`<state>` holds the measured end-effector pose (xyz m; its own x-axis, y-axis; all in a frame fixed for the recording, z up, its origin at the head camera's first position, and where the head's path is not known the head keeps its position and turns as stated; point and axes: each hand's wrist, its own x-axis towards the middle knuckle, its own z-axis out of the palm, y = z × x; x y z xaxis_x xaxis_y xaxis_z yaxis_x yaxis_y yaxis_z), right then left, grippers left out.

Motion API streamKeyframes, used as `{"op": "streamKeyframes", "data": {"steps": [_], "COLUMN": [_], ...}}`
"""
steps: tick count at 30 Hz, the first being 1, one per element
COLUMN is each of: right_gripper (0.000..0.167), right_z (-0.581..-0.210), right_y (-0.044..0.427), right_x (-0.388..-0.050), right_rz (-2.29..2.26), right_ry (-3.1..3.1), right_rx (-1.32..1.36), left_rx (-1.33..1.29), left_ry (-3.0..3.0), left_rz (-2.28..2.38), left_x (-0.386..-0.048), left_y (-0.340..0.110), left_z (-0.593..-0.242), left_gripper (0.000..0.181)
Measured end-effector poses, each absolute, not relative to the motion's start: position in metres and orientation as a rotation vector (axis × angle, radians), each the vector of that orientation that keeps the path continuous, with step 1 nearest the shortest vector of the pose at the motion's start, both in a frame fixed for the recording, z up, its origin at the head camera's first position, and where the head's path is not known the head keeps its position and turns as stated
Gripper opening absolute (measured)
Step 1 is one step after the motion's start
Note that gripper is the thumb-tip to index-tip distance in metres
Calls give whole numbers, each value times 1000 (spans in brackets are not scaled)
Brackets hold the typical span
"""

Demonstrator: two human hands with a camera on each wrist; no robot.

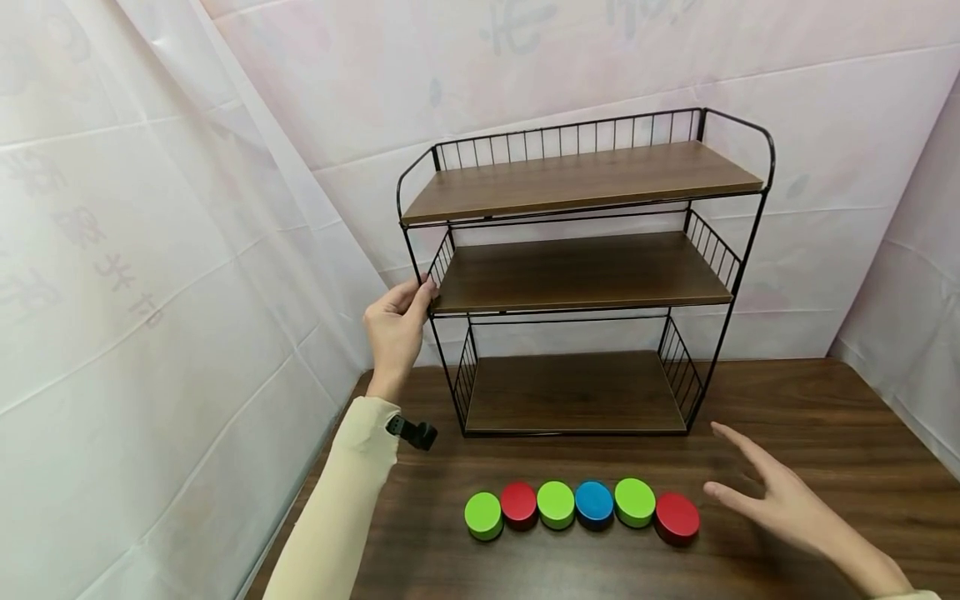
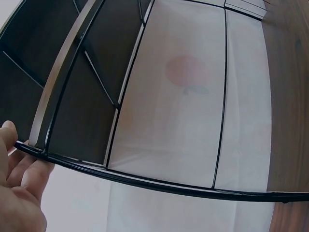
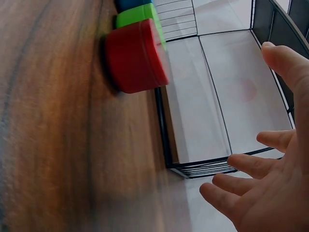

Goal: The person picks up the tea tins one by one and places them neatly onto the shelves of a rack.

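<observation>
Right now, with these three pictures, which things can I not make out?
Head view: the writing on the left cloth, too faint to read.
Left wrist view: part of the left hand, cut off by the left edge.
Right wrist view: the blue container, mostly cut off by the top edge.

Cream sleeve, 1 black wrist strap

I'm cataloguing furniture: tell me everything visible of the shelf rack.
The shelf rack has three brown, wood-look boards in a black, metal-looking frame, with a barred rail behind the top board and barred sides below. It stands on the table; the left hand holds its left front post beside the middle board.
</observation>
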<state>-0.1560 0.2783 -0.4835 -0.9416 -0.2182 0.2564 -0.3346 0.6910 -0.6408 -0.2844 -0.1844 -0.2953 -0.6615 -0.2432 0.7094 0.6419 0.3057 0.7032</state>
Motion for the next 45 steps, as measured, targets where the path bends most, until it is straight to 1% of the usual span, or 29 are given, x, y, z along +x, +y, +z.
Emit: {"op": "streamKeyframes", "data": {"steps": [22,30,45], "right_gripper": [80,77,72], "right_z": [-516,-520,-520], "right_y": [267,260,254], "right_x": [-142,-140,-140], "right_rz": [1259,1277,1259], "right_ry": [-2737,-2701,-2774], "right_rx": [479,554,504], "left_rx": [-370,-348,-386], "left_ry": [-1783,-1756,-1747], "left_rz": [-1419,-1412,-1404], "left_x": [-286,-284,-286], "left_y": [-178,-177,-180], "left_z": [-300,-298,-298], "left_gripper": [19,14,15]}}
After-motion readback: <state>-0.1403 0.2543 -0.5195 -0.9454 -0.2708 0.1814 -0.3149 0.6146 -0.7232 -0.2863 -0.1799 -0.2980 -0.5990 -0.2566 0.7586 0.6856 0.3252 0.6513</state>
